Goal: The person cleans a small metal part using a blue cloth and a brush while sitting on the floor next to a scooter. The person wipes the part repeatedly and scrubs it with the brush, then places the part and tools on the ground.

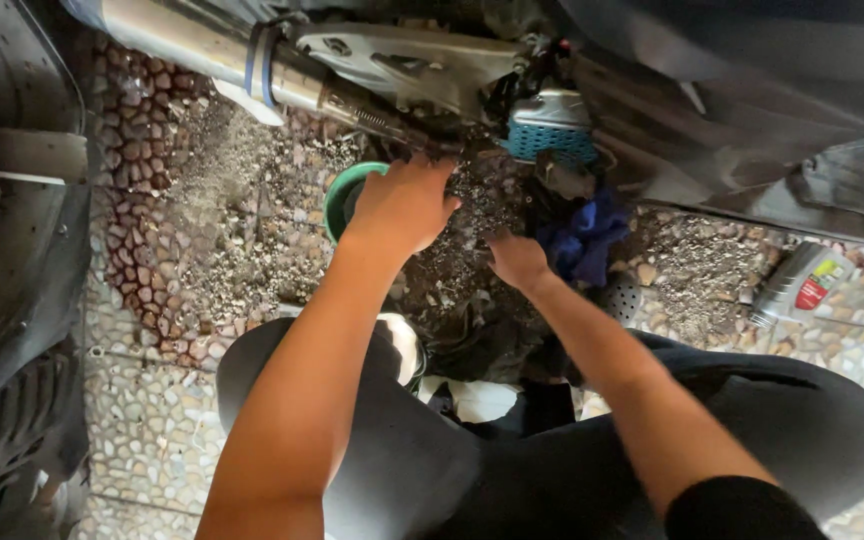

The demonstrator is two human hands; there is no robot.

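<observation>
Pebbled ground (152,420) lies under a motorcycle, its exhaust pipe (202,45) at the top left. Left hand (402,205), fingers spread and holding nothing, rests by a green bowl (344,195). Right hand (517,260) reaches into the grimy underside beside a blue rag (587,240); its grip is hidden. Judging by this, draining is under way and the bowl needs steadying next. An oil bottle (802,285) lies near the right edge.

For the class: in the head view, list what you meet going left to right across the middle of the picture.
Green bowl → left hand → right hand → blue cloth → grey bottle.
</observation>
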